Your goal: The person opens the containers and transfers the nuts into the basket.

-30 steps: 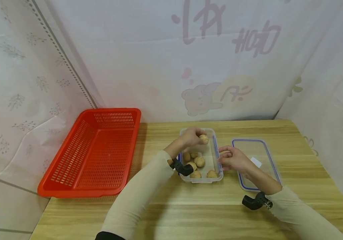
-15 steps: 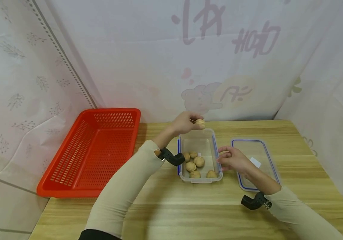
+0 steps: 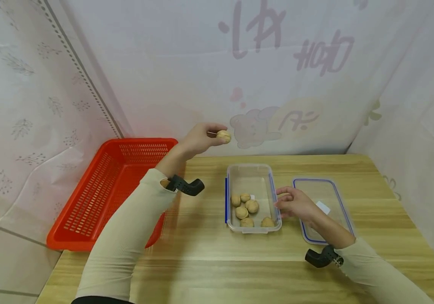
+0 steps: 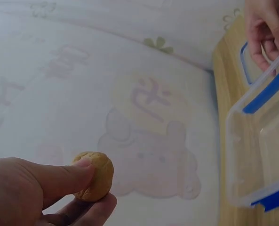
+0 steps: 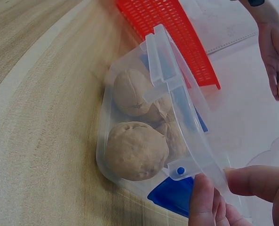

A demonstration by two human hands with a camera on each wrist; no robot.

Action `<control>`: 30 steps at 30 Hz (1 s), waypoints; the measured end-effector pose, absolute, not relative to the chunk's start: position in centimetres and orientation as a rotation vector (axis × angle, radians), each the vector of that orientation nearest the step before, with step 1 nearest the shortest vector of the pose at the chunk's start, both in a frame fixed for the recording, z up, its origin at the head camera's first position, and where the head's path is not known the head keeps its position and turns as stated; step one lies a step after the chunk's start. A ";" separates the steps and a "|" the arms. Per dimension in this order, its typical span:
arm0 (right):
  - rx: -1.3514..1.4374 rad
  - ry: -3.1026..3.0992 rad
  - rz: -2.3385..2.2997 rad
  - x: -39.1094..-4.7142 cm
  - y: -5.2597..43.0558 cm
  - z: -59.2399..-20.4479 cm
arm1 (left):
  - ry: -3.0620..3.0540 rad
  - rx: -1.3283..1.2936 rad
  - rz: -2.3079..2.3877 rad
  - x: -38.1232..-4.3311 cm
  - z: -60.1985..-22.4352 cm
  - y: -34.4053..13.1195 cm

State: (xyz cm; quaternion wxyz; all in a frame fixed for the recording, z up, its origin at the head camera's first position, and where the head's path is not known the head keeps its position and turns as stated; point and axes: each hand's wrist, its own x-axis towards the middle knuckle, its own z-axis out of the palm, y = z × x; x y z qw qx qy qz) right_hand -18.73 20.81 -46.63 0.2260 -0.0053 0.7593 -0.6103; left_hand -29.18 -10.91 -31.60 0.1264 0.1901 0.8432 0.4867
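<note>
Raised beyond the table's back edge in the head view, my left hand [image 3: 199,139] pinches a walnut [image 3: 224,136] between thumb and fingers. The left wrist view shows the thumb lying across this walnut [image 4: 100,176]. Several more walnuts [image 3: 252,206] lie toward the near end of a clear plastic container [image 3: 250,167] with blue side clips. My right hand [image 3: 295,203] holds the container's right wall. In the right wrist view, its thumb [image 5: 257,181] is at the rim and its fingers are bent along the outside.
A red perforated basket [image 3: 84,245] stands at the left, partly behind the left forearm. To the right lies a clear lid [image 3: 313,184] with a blue seal, partly under the right forearm. Printed cloth [image 3: 186,63] hangs behind the wooden table [image 3: 235,270].
My left hand has lifted the walnut out of the container and carried it up and to the left. The right hand stays in place on the container's wall.
</note>
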 end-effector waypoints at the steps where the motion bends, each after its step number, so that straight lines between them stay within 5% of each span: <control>1: -0.014 2.092 -1.683 -18.7 20.8 -46.7 | 2.459 0.555 1.410 -29.3 -31.4 -11.4; 30: 0.007 2.083 -1.709 -18.6 20.8 -46.8 | 2.530 0.173 1.487 -29.1 -34.1 -25.7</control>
